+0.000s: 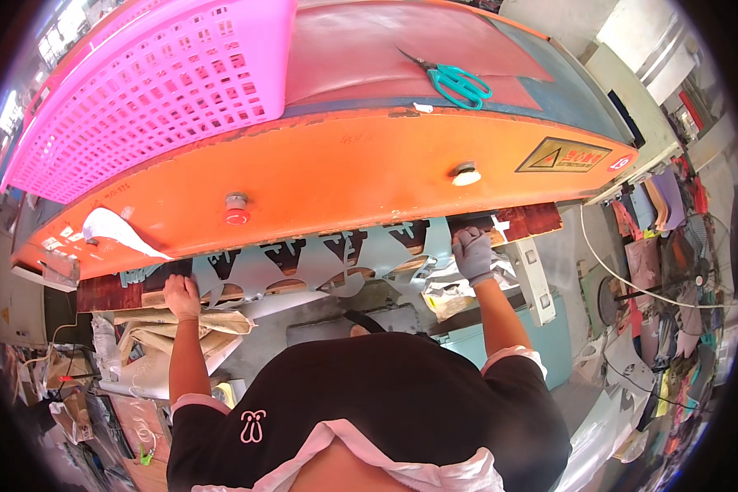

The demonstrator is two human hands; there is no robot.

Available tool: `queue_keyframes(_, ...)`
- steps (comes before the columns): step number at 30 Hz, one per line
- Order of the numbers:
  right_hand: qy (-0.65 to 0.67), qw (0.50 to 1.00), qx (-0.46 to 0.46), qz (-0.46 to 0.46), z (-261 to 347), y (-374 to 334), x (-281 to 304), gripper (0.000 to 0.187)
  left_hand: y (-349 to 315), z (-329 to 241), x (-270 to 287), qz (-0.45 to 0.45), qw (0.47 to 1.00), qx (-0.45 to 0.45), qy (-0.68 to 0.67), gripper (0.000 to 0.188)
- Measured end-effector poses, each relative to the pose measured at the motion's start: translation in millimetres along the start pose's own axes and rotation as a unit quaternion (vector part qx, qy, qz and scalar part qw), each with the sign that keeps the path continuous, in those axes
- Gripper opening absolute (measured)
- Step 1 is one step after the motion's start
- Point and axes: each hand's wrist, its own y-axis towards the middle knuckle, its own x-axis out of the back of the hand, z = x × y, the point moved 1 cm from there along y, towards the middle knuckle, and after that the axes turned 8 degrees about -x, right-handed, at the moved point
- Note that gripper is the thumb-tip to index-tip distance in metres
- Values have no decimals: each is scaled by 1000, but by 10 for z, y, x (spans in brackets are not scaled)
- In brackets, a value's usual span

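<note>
A grey-blue sheet [381, 252] with several shaped cut-outs stretches along the front of the orange machine [344, 172], its lower edge ragged and hanging. My left hand [181, 298], bare, is closed at the sheet's left end, over the edge of a dark red board [98, 295]. At the other end, my right hand [473, 256] wears a grey glove and has its fingers curled over the sheet's right edge. What lies under the fingers of both hands is partly hidden.
On top of the machine are a pink basket [164, 98] and teal-handled scissors [459, 84]. A red button [236, 215] and a pale knob [466, 173] jut from its front. Brown paper sacking [152, 336] lies below left; a white control box [535, 283] stands at right.
</note>
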Motion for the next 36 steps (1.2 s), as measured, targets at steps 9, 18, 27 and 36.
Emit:
queue_keyframes(9, 16, 990, -107, 93, -37, 215, -251, 35, 44, 100, 1, 46, 999, 3, 24, 25)
queue_keyframes(18, 43, 987, -120, 97, -95, 151, -181, 42, 207, -66, 201, 79, 995, 59, -33, 40)
queue_keyframes(27, 15, 974, -186, 125, 420, -860, 661, 51, -833, -200, 1384, -51, 998, 10, 24, 23)
queue_keyframes(36, 49, 948, -282, 140, 1904, -1497, 1266, 44, -1801, 427, 3311, -111, 991, 62, 34, 16)
